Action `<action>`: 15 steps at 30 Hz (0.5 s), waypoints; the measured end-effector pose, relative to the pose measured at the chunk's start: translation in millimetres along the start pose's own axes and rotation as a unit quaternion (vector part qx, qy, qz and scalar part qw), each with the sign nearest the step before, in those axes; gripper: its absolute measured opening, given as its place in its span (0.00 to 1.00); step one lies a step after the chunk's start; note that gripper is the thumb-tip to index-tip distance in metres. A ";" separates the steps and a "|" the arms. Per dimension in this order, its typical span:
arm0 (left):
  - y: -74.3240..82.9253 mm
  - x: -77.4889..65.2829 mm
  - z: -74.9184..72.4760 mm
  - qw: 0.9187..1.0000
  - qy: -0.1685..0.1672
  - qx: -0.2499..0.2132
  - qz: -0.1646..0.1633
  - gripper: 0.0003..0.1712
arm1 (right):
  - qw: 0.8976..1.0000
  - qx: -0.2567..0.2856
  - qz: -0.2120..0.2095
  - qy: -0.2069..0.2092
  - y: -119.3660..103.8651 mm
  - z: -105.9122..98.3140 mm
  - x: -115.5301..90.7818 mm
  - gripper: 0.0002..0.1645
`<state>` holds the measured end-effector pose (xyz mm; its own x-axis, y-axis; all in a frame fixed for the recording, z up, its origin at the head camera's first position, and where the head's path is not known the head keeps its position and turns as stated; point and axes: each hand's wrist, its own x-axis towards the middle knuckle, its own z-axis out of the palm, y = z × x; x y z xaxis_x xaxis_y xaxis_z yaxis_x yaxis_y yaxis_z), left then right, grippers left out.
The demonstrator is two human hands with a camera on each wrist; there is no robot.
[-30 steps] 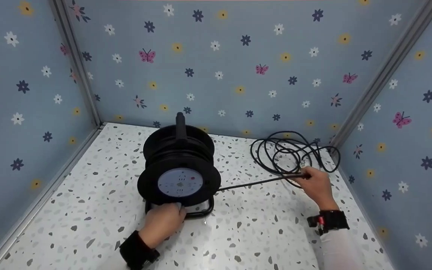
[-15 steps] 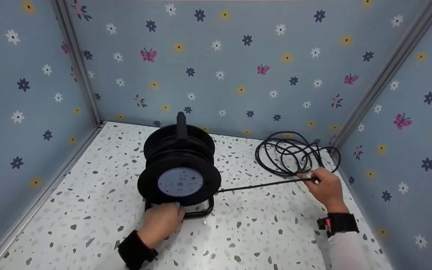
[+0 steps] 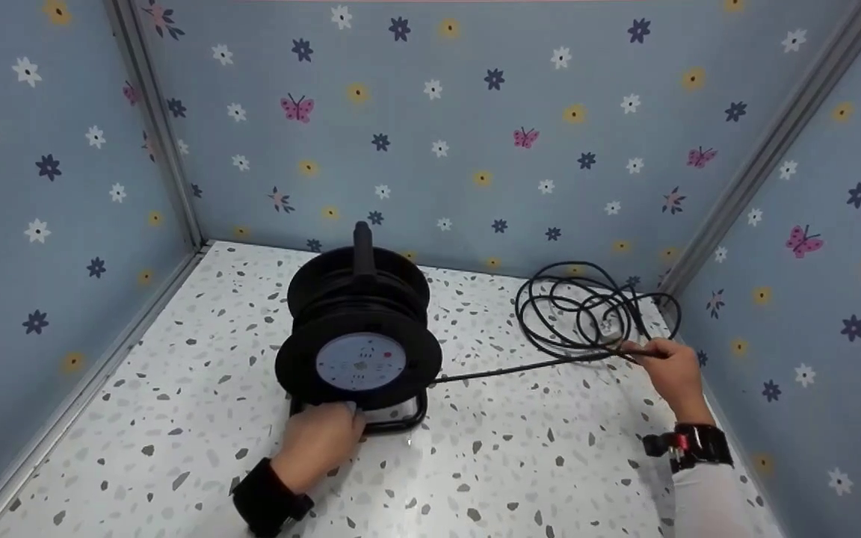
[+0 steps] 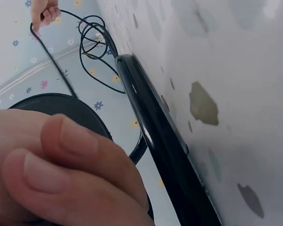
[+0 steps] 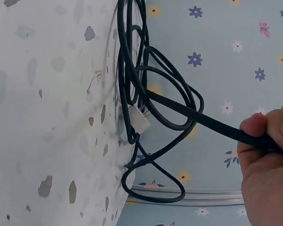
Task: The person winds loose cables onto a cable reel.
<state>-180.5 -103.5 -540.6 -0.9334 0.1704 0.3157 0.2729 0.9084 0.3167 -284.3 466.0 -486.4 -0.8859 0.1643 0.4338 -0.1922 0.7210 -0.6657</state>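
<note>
A black cable reel (image 3: 296, 368) with a pale socket panel (image 3: 359, 362) stands left of centre on a tubular frame. At the front of that frame my left hand (image 3: 322, 441) grips the reel's base; its fingers (image 4: 85, 183) are curled close beside the black tube (image 4: 155, 129) in the left wrist view. The cable (image 3: 501, 371) runs low from the reel to the right. My right hand (image 3: 677, 377) pinches it between thumb and fingers, near a loose pile of black loops. A white plug (image 5: 139, 121) lies among those loops.
The speckled white tabletop (image 3: 505, 463) is bounded by blue patterned panels at the back (image 3: 460, 119) and both sides. A metal corner post (image 3: 752, 157) rises behind the loops. The reel's handle (image 3: 363, 250) sticks up at the top.
My right hand has moved right and slightly toward me along the cable, and the loops have shifted right, uncovering the white plug. The left hand and the reel have stayed in place.
</note>
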 end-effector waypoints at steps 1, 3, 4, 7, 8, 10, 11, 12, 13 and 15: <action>-0.1 -0.2 -0.7 1.000 0.002 0.002 0.000 0.24 | 0.999 -0.021 -0.026 0.000 2.3 -3.2 0.0 0.30; -0.8 -0.4 -1.4 1.000 0.010 0.010 0.004 0.24 | 0.988 -0.101 -0.112 0.020 7.8 -9.6 0.8 0.36; -1.0 -0.5 -1.7 1.000 0.014 0.015 0.006 0.24 | 0.975 -0.145 -0.165 0.043 10.1 -12.5 1.8 0.40; -1.8 -1.2 -1.6 0.999 0.026 0.026 0.008 0.24 | 0.914 -0.249 -0.294 0.130 13.1 -20.0 5.5 0.45; -2.3 -1.6 -1.1 0.999 0.033 0.029 0.011 0.24 | 0.899 -0.262 -0.315 0.152 13.7 -21.6 6.6 0.46; -2.9 -3.2 -0.3 0.998 0.052 0.035 0.018 0.24 | 0.899 -0.245 -0.321 0.172 12.1 -24.8 7.3 0.43; -3.5 -4.2 0.4 0.997 0.068 0.041 0.026 0.24 | 0.912 -0.222 -0.303 0.165 10.8 -26.4 6.5 0.40; -4.3 -5.3 0.9 0.995 0.084 0.049 0.034 0.25 | 0.932 -0.187 -0.273 0.147 9.6 -27.9 5.1 0.37; -5.1 -6.5 1.3 0.992 0.102 0.056 0.043 0.25 | 0.953 -0.148 -0.236 0.123 8.4 -29.3 3.2 0.33; -7.0 -8.4 0.9 0.988 0.126 0.070 0.052 0.26 | 0.983 -0.074 -0.150 0.076 6.1 -32.0 -0.9 0.27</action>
<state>-174.8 -110.9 -546.3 -0.8103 0.1804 0.5576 0.3126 0.9378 0.1508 -271.2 491.8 -471.4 -0.7234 0.0191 0.6901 -0.3625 0.8402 -0.4033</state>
